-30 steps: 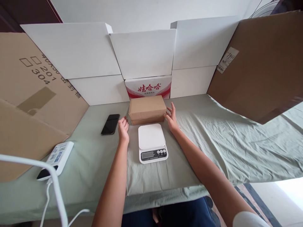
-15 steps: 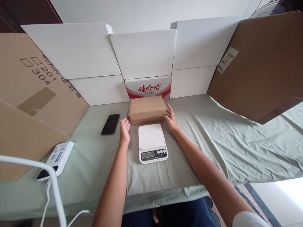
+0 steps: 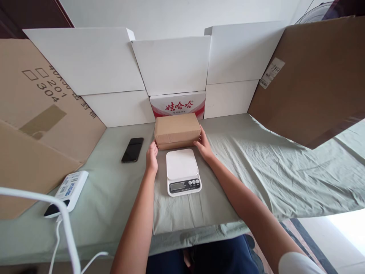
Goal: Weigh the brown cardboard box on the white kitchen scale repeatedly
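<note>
A small brown cardboard box (image 3: 177, 130) lies crosswise just behind the kitchen scale. My left hand (image 3: 152, 155) presses against the box's left end, its fingertips partly hidden by the near corner. On the opposite end, my right hand (image 3: 203, 144) grips the box, thumb on the front face and fingers along the side. Between my forearms sits the white kitchen scale (image 3: 181, 165), its platform bare and its display blank. Whether the box rests fully on the cloth or is slightly raised, I cannot tell.
A black phone (image 3: 132, 150) lies left of my left hand. A white power bank (image 3: 68, 193) with a cable is farther left. White boxes (image 3: 171, 66) wall the back, with large cartons (image 3: 310, 76) at both sides. Green cloth (image 3: 242, 152) covers the table, wrinkled at right.
Both hands have closed in on the ends of the cardboard box; the right fingers now lie against its side. The box has shifted very slightly, while the scale and phone stay put.
</note>
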Motion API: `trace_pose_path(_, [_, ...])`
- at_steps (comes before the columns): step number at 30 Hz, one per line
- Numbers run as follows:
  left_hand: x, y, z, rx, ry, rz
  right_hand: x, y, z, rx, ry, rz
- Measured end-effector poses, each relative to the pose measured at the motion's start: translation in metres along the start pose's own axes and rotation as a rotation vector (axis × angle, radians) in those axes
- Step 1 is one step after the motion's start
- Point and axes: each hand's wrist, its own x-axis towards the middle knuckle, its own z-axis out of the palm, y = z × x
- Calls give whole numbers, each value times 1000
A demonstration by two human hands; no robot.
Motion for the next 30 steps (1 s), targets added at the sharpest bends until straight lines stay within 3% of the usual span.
trace_pose_path(4, [-15, 11, -1, -16, -11, 96, -14, -9, -2, -122, 35, -125])
trace_pose_path(12, [-61, 34, -20, 38, 19, 204, -70, -38, -9, -254, 9, -207])
trace_pose_path(22, [-143, 29, -50, 73, -44, 179, -117, -44, -24, -229, -36, -182])
trace_pose_path(30, [-149, 32, -47, 87, -49, 131, -117, -49, -20, -220, 0, -134])
